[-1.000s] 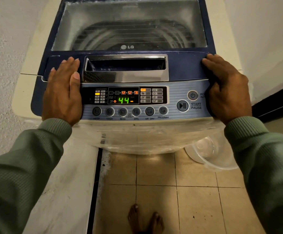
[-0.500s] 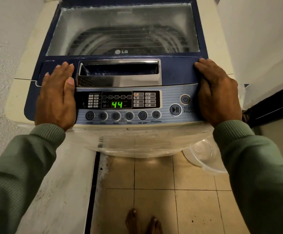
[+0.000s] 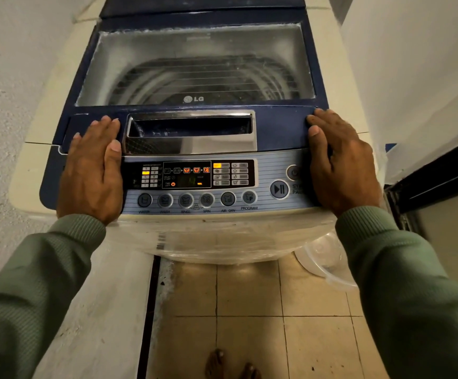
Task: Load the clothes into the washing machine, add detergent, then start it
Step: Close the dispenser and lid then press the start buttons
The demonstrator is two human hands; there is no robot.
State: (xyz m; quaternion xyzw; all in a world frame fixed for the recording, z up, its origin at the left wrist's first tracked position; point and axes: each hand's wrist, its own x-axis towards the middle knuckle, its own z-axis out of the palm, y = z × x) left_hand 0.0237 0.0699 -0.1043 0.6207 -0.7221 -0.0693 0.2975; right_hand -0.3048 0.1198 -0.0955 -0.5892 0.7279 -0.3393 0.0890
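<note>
A top-loading washing machine [image 3: 285,132] with a blue top stands in front of me, its glass lid [image 3: 197,64] closed over the drum. The control panel [image 3: 195,187] shows orange lights; the time digits are dark. The start/pause button [image 3: 279,189] sits at the panel's right. My left hand [image 3: 92,170] lies flat, palm down, on the panel's left end, fingers reaching the lid's front edge beside the chrome lid handle [image 3: 192,132]. My right hand [image 3: 340,162] rests flat on the right end, covering part of the button labels. Neither hand holds anything. No clothes or detergent are visible.
White walls stand close on both sides. A clear plastic lid or bowl [image 3: 323,261] lies on the tiled floor [image 3: 249,310] under the machine's right front corner. A raised concrete ledge [image 3: 99,310] runs along the left. My bare feet [image 3: 230,365] show at the bottom.
The green 44 on the display has gone dark. The view has shifted, so more of the lid shows. Both hands stay flat in the same places on the machine.
</note>
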